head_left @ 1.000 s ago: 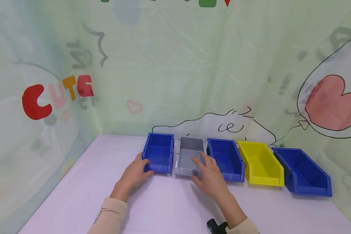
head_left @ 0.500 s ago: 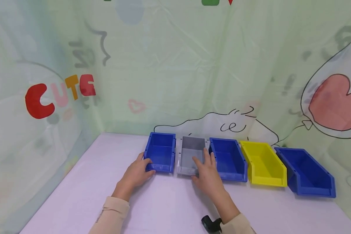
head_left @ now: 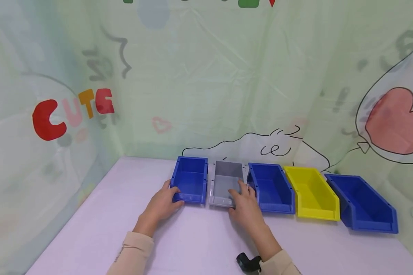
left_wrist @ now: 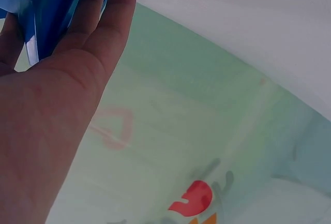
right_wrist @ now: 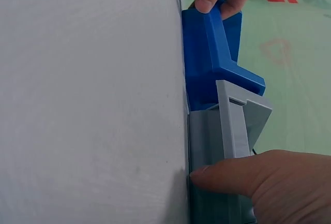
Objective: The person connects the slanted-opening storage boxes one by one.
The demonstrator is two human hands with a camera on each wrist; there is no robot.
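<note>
Leftmost blue bin [head_left: 191,182], at far side of worktop [head_left: 199,244], near left corner clamped in left hand [head_left: 161,203]; grey bin [head_left: 223,186], just right of it, near right corner clamped in right hand [head_left: 246,209]; then rightward: middle blue bin [head_left: 272,188], yellow bin [head_left: 311,191], rightmost blue bin [head_left: 363,204]

Left arm [head_left: 137,238] and right arm [head_left: 270,242] stretch forward; the left hand [head_left: 161,202] grips, thumb apart, and the right hand [head_left: 246,207] holds, fingers bent!

Bare hands [head_left: 161,202], beige sleeves [head_left: 135,250], dark lettering [head_left: 119,253], black device [head_left: 248,263] beside right cuff [head_left: 277,263]
</note>
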